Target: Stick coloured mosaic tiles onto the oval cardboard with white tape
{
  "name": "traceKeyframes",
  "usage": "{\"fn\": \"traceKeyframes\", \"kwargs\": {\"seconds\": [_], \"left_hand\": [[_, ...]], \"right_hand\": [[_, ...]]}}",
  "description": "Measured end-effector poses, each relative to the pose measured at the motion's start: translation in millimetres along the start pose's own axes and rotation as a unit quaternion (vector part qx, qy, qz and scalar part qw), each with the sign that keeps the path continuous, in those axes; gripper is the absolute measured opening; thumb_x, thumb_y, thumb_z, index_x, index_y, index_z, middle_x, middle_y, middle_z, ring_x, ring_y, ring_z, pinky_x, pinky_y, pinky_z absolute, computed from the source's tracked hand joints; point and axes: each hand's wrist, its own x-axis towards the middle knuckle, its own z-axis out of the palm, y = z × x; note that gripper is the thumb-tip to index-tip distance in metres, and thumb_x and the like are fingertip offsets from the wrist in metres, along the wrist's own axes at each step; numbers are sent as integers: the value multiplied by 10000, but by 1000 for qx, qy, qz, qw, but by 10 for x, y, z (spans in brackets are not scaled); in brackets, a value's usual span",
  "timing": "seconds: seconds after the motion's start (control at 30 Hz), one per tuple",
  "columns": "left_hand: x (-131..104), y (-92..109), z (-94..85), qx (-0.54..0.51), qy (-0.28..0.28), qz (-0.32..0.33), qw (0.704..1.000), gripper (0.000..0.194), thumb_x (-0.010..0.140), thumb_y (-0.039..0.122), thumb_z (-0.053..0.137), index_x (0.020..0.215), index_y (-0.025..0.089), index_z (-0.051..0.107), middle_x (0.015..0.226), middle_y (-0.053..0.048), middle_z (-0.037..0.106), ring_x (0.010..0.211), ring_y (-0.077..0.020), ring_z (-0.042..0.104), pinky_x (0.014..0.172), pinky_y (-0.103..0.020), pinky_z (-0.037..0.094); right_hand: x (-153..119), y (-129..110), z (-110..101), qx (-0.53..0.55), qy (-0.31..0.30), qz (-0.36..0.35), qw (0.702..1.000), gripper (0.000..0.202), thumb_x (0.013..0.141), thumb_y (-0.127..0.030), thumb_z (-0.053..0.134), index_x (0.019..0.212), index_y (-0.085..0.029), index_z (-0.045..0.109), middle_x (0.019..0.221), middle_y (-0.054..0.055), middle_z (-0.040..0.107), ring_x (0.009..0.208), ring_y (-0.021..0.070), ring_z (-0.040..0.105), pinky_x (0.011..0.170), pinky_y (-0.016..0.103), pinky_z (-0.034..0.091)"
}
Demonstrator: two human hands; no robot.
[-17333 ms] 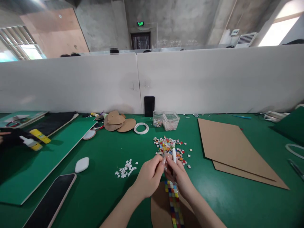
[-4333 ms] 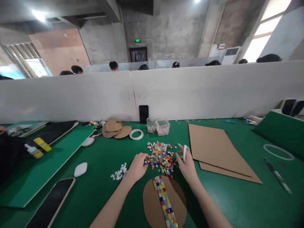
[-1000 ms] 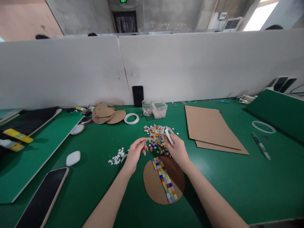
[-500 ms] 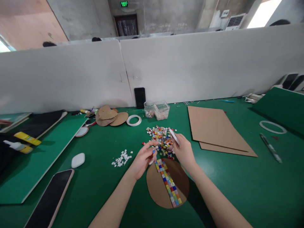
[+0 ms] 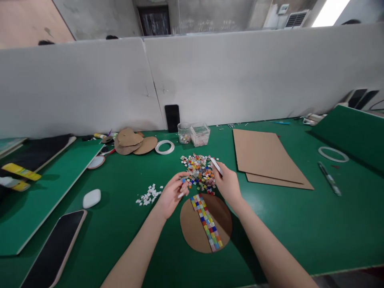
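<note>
Moved: vs 0.5 s ago, L hand (image 5: 173, 195) sits slightly further L of cardboard disc (image 5: 190, 228); view shifts a little too.
L fingers: loosely curled, narrow gap; blue spot at one tip, tile or nail, can't tell. Hold unclear.
R hand (image 5: 229, 185): white ring (image 5: 216, 166) on it; tips hidden at R edge of tile pile (image 5: 200, 171), grip can't tell.
Pile: frame ctr, btwn hands, above disc.
Tile strip (image 5: 207, 224): on disc, lower ctr; long axis upper L to lower R; top end nearer L hand.
</note>
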Motion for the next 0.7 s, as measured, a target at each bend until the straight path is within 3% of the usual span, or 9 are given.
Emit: {"fn": "traceKeyframes", "kwargs": {"seconds": [0.17,0.5,0.7], "left_hand": [[3,24,-9,25,17,21,999,207,783,161,532,980,132,585,640,10,505,501,-70,421,548,-233,330],[14,35,-28,45,54,25,997,198,805,226,562,979,144,611,647,28,469,503,-54,398,533,-212,342],[24,16,-68,49,38,30,998,243,810,209,565,1042,140,592,746,-6,503,563,-66,422,549,-208,360]], "right_hand": [[13,5,-16,2,27,26,999,361,881,-376,385,1046,-163,625,715,74,671,574,200,589,501,252,367],[37,54,30,31,22,50,998,382,847,-366,432,1134,-156,572,689,62,652,562,200,573,508,270,399],[30,37,15,25,5,68,997,381,847,-316,411,1170,-163,542,782,86,674,620,215,608,539,279,419]]}}
